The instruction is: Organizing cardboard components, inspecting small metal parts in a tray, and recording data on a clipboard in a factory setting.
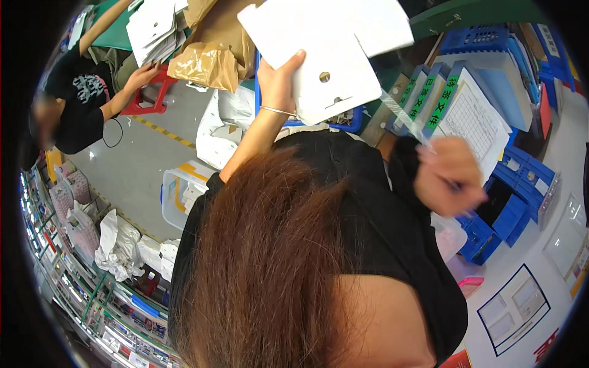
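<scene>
My left hand (pixel 279 86) grips the near left edge of a flat white panel (pixel 343 73), thumb on top. The panel has rounded corners, a round hole and a small slot near its lower edge. Part of a second white piece (pixel 383 27) shows at its upper right. A narrow see-through strip (pixel 402 116) runs from the panel's right corner to my right hand (pixel 451 175), whose curled fingers hold its end. That hand is smeared by motion. Something small and dark in it cannot be made out.
A blue crate (pixel 353 121) lies under the panel. Brown wrapping paper (pixel 205 64) is at the upper left. File binders (pixel 438 98) and blue trays (pixel 521 178) stand at right. A co-worker (pixel 80 104) at left handles white panels (pixel 153 30) near a red stool (pixel 150 98).
</scene>
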`<state>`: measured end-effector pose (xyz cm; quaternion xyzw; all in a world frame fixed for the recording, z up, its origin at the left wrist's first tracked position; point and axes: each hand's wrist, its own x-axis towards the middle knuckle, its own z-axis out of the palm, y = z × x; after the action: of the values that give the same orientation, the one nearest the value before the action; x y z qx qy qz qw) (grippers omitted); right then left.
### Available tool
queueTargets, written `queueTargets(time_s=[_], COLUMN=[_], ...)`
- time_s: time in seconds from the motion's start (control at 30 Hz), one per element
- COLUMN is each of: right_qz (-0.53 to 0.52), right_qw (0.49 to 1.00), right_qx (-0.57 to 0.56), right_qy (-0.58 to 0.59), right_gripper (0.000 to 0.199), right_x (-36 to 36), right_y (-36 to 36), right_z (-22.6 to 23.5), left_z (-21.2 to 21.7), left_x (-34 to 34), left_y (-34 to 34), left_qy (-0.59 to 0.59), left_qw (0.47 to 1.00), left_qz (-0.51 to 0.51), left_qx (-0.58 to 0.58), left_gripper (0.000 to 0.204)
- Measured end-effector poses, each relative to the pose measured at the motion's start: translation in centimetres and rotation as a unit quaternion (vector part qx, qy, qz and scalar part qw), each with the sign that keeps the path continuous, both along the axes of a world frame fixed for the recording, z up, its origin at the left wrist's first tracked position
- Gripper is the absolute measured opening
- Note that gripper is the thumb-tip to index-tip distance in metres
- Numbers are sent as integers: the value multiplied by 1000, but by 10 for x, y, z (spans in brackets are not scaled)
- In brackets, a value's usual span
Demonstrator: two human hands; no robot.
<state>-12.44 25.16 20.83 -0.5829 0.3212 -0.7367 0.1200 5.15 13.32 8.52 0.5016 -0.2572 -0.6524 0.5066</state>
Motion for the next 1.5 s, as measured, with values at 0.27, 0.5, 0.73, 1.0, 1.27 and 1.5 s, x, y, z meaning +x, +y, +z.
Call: queueTargets(time_s=[0.27, 0.5, 0.73, 1.0, 1.27, 1.5], right_qz=[-96, -56, -28, -48, -74, -66], right_qw=[975, 944, 917, 924, 869, 867], right_qx=[189, 325, 374, 344, 432, 429], right_qy=[-73, 23, 137, 161, 227, 246], right_gripper=[31, 25, 23, 17, 24, 32], right_x=[-10, -2, 4, 16, 20, 31], right_y=[11, 0, -28, -39, -41, -51], right_z=[7, -7, -8, -11, -25, -24], left_z=[5, 20, 27, 17, 7, 37], left_x=[46, 175, 281, 325, 330, 335], left_y=[-22, -45, -72, -112, -153, -212], left_qy=[17, -284, -533, -614, -660, -714], left_qw=[988, 919, 783, 753, 723, 675], left_qz=[151, 261, 314, 231, 194, 121], left_qx=[22, -88, -67, -39, -65, -141], left_gripper=[43, 41, 50, 52, 55, 56])
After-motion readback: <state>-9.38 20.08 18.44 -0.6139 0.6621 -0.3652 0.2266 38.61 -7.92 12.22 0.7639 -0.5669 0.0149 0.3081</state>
